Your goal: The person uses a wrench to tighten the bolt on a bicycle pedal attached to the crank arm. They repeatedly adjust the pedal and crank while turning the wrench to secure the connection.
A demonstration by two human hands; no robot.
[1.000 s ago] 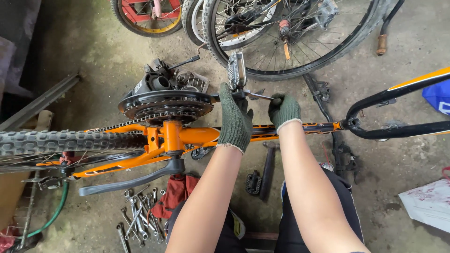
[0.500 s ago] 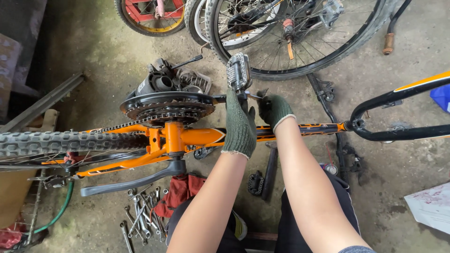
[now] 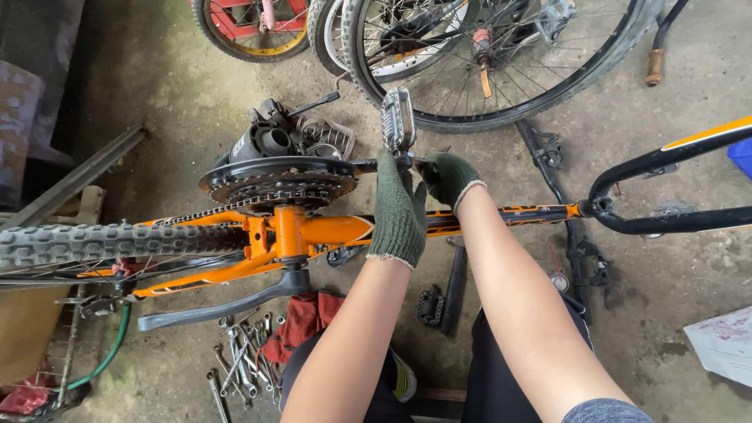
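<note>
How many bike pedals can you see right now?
2. One grey pedal stands upright on the crank end above both gloved hands. A second black pedal lies on the concrete floor between the person's forearms. Others may be hidden.

Soft even daylight, sharp, wide-angle

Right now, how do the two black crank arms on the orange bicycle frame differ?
The upper black crank arm carries a silver metal pedal; the lower black crank arm ends bare. The upper one runs beside the toothed chainring and both green-gloved hands, left hand and right hand, are on it; nothing touches the lower one. Both point away from the same orange bottom bracket.
</note>
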